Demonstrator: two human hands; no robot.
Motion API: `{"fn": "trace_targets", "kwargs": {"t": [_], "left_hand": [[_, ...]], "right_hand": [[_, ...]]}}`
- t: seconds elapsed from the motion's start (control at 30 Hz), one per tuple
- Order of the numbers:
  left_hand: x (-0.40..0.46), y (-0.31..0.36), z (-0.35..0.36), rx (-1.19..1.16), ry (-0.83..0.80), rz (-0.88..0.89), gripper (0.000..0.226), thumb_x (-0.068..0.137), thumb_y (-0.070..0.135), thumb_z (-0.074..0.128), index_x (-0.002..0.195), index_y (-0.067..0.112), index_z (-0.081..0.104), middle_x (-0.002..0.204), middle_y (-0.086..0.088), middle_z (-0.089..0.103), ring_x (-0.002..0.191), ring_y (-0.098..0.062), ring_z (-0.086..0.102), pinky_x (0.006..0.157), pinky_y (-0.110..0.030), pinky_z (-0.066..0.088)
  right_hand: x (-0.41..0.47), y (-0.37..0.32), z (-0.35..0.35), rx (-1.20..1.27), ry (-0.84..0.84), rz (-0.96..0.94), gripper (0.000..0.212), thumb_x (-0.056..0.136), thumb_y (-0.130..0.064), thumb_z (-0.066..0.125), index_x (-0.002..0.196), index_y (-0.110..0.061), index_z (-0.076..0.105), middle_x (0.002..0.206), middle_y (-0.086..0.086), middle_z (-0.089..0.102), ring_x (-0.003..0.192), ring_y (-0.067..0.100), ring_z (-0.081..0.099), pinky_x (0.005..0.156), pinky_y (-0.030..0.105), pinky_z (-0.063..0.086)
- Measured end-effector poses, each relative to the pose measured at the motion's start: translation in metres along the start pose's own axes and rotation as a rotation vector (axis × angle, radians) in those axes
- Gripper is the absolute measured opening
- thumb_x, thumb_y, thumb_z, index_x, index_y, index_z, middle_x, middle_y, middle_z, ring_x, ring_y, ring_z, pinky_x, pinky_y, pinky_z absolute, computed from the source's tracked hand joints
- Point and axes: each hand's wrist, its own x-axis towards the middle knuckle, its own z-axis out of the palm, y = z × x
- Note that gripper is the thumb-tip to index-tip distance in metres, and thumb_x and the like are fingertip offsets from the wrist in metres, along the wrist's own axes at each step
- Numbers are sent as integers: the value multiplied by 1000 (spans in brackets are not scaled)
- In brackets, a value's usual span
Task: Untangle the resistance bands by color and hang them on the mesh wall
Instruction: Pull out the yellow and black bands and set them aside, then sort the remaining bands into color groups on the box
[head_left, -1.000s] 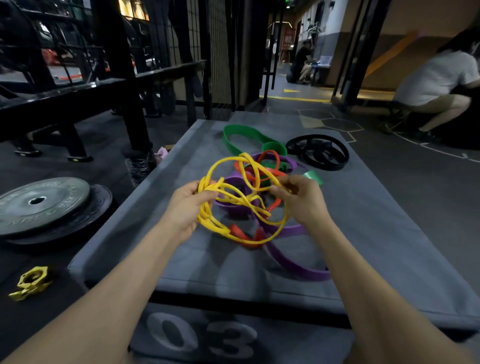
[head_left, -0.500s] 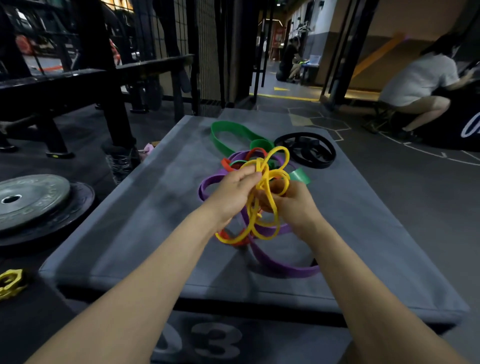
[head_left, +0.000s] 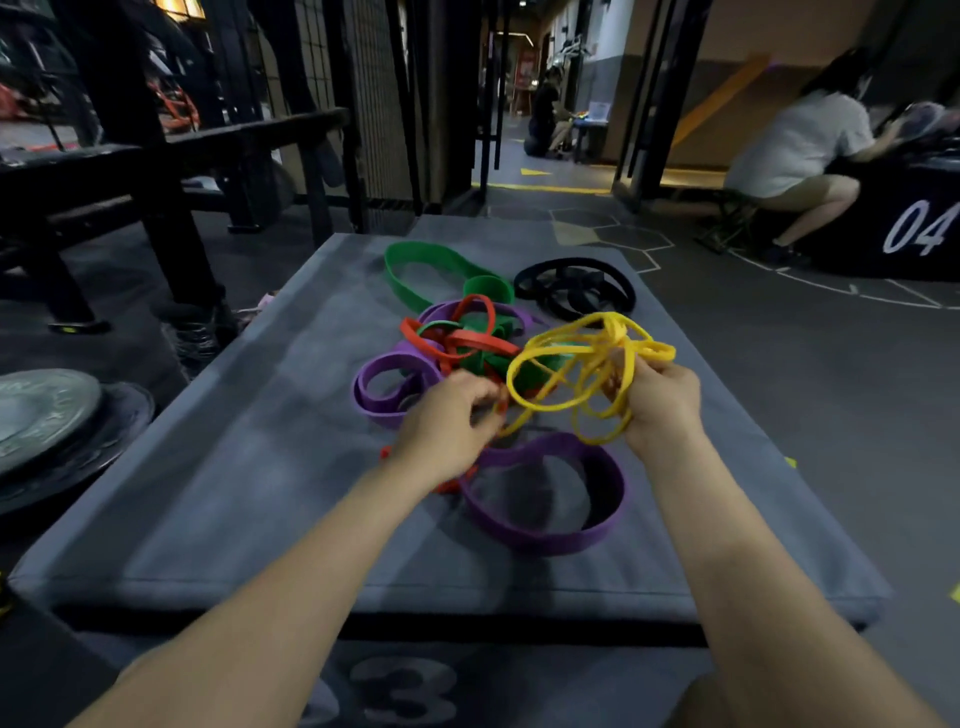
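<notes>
Loosely, right hand (head_left: 662, 402) grips thin looped yellow bands (head_left: 582, 364).

We can't see the fingers (head_left: 485, 397) of the left hand (head_left: 447, 426) properly: curled under, motion-blurred, so whether they pinch a yellow band (head_left: 582, 364) strand or a red band (head_left: 467, 338) isn't clear. Right hand (head_left: 662, 405) covers part of the yellow bunch; no. of separate loops can't be told. Red band runs under the left hand, only bits show below the wrist. Green band (head_left: 431, 260) and purple band (head_left: 545, 499) partly buried in the tangle. Weight plate (head_left: 47, 415) is cut by the left edge. Counter (head_left: 234, 493) front shows "03", partly hidden by our arms. Mesh wall (head_left: 374, 104) too dark for detail.
</notes>
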Motion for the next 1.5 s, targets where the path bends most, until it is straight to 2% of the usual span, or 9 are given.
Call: {"fn": "trace_targets", "kwargs": {"t": [0.13,0.23,0.3,0.4,0.5,0.63,0.93,1.2,1.5], "left_hand": [[-14,-8,11,495,-344,90,40,89,51,48,118,25,56,119,0,57,122,-19,44,109,-36,24],[-17,-10,3,559,-338,101,39,90,56,41,104,25,62,111,2,61,118,-17,45,111,-34,19],[-17,-13,-3,552,-312,113,42,90,57,39,92,24,64,99,3,61,111,-17,47,109,-34,21],[-19,-20,-9,546,-238,177,48,91,57,35,81,20,63,80,5,53,100,-16,48,101,-31,26],[-17,-30,-10,444,-175,203,51,89,57,40,66,14,57,65,7,44,81,-16,42,76,-28,29],[-14,-44,-17,218,-148,206,55,78,70,41,49,23,35,53,9,36,68,-13,37,70,-31,37],[-19,-93,-72,315,-77,275,71,79,70,29,56,10,57,59,0,55,70,-13,49,70,-23,41],[-29,-120,-87,534,-255,192,32,85,42,61,70,14,65,82,5,66,90,-19,57,82,-32,44],[-14,-74,-65,767,-295,-3,19,82,40,60,96,29,67,107,2,66,107,-20,58,88,-30,45]], "right_hand": [[16,11,-19,-253,149,2,29,79,-6,66,52,-14,58,58,4,56,71,19,53,67,36,47],[19,17,-31,-591,122,104,12,84,-10,60,83,0,65,85,12,59,88,24,57,77,36,46],[18,19,-31,-714,130,172,28,88,-9,50,111,5,57,116,17,57,116,34,50,91,39,41],[2,12,-21,-1088,239,-137,33,87,-6,49,118,3,51,131,22,41,122,41,35,98,44,35],[-16,11,4,-1054,-93,-484,27,86,0,48,111,-3,58,115,19,55,111,37,49,86,41,41],[-36,27,31,-1135,-670,-528,22,85,-7,60,105,-8,69,105,11,68,100,27,61,84,31,44],[-49,49,63,-1263,-908,-639,44,85,-12,63,128,-12,55,123,12,55,115,28,51,98,27,34],[-43,66,73,-1409,-869,-665,25,80,-17,66,104,-11,63,110,11,64,108,28,55,86,31,39],[-25,24,29,-860,-368,-443,15,85,-17,64,91,-5,57,81,9,57,79,27,53,66,28,33]]}}
